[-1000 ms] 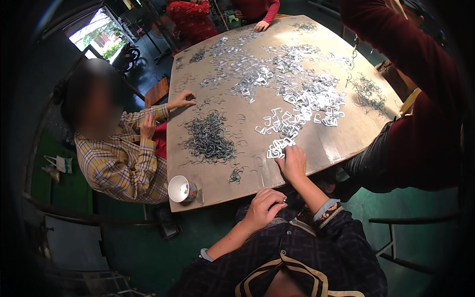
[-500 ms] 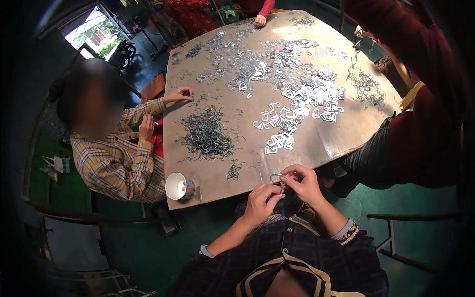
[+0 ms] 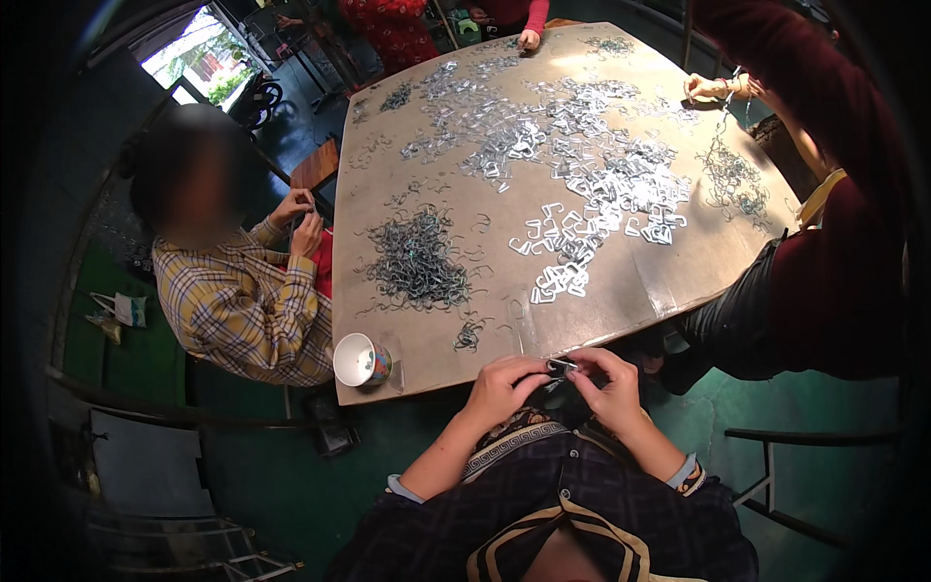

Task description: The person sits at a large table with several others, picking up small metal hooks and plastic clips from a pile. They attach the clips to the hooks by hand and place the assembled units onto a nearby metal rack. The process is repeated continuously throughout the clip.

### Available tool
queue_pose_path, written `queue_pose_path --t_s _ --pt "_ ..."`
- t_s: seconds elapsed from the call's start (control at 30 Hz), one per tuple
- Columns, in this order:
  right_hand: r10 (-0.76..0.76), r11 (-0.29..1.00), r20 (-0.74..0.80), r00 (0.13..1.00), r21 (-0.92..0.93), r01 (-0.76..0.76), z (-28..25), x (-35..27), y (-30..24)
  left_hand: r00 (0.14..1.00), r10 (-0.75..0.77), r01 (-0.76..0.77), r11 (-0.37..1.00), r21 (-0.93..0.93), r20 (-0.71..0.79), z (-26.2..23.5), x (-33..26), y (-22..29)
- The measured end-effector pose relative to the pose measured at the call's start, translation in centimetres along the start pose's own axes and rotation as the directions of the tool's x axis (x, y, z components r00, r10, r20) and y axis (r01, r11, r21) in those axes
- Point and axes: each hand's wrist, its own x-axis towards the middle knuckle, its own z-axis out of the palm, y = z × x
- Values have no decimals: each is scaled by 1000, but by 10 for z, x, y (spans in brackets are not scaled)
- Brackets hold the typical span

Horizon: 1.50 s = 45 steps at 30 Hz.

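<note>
Just off the table's front edge, my left hand [image 3: 506, 391] and my right hand [image 3: 611, 385] are pinched close together. Between their fingertips is a small silver metal hook [image 3: 562, 367], partly hidden by the fingers. A thin piece also shows under it, too small to make out. On the table beyond lies a pile of thin dark greenish wire hooks [image 3: 417, 260], with a small cluster of the same hooks [image 3: 467, 336] nearer my left hand. Flat silver metal hooks [image 3: 560, 281] are spread from the near middle toward the far side.
A paper cup [image 3: 355, 360] stands at the near left corner of the brown-covered table [image 3: 621, 325]. A person in a plaid shirt [image 3: 238, 306] sits at the left. A dark red sleeve [image 3: 805, 87] reaches in from the right. Other people's hands [image 3: 529, 41] work at the far edge.
My fingertips have drawn together on the metal hook, with the left hand turned more level. The plaid-shirted person's hand has left the table and joined the other hand.
</note>
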Motion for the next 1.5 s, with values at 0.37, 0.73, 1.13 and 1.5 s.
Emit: queue_pose_path --t_s 0.37,0.73,1.13,1.5 --pt "-13 998 -13 1000 -69 13 -1 -11 8 988 -99 157 632 758 -122 -43 34 -96" --pt "-3 996 39 999 -88 6 4 -18 9 998 -14 -45 467 883 58 -34 53 -101" --pt "-13 996 55 998 -90 17 6 -20 8 938 -156 305 795 525 -310 -59 52 -73" --pt "55 998 18 998 -21 -55 10 -13 11 980 -149 178 951 -251 129 -33 21 18"
